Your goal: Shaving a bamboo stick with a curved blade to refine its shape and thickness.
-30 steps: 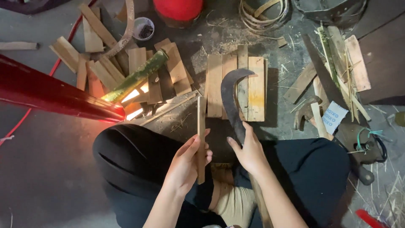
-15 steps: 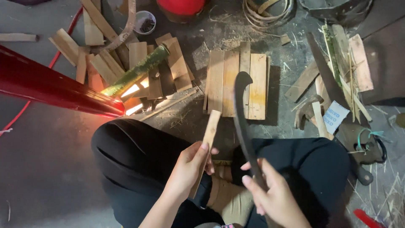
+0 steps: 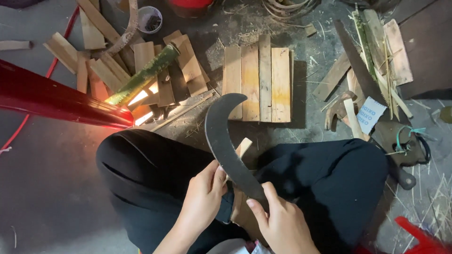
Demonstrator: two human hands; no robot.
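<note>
The curved blade [image 3: 226, 141] has swung across since half a second ago: it stood almost straight up and down to the right of the strip then, and now it leans up and to the left, its hooked tip over the near edge of the flat slats [image 3: 258, 82]. The bamboo strip [image 3: 242, 149] has come round too, and only its pale top end peeks out on the right of the blade. The right hand [image 3: 282, 223] sits low in view, wrist bent in from below, fingers wrapped shut round the lower part of the blade with the thumb laid up along its flat. The left hand [image 3: 203, 197] comes in from the lower left, fingers curled closed on the strip, knuckles right against the blade's edge. Both hands work close together over the lap, between the black trouser knees [image 3: 141, 174]. On the floor beyond lie scattered bamboo offcuts [image 3: 108, 70], a green bamboo piece [image 3: 143, 75] and a red pole [image 3: 56, 99] at left.
</note>
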